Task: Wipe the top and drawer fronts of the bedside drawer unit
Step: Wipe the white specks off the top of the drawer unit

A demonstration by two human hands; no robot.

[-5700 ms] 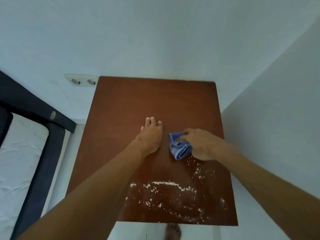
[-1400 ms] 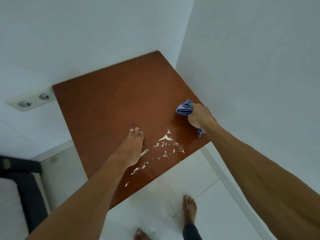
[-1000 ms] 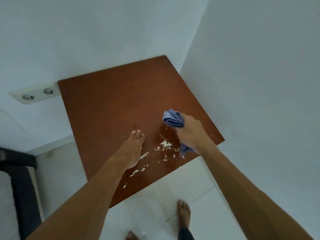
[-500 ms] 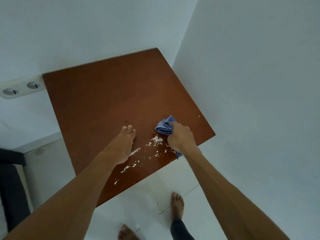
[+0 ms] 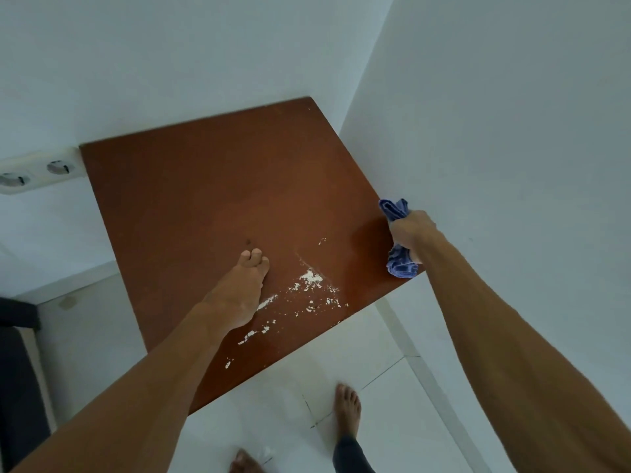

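I look down on the brown top of the bedside drawer unit (image 5: 218, 199), which stands in a room corner. The drawer fronts are hidden from this angle. White powdery crumbs (image 5: 309, 279) are scattered over the near right part of the top. My right hand (image 5: 411, 233) is shut on a bunched blue cloth (image 5: 397, 235) at the unit's right edge, close to the side wall. My left hand (image 5: 244, 291) lies flat on the top, fingers together, just left of the crumbs and holding nothing.
White walls meet behind and to the right of the unit. A double wall socket (image 5: 37, 172) sits at the left. A dark bed frame (image 5: 17, 387) shows at the lower left. My bare feet (image 5: 346, 409) stand on white floor tiles in front of the unit.
My right hand has swept the blue cloth from the crumbs out to the right edge of the top. My left hand has stayed flat in place. The camera angle has shifted.
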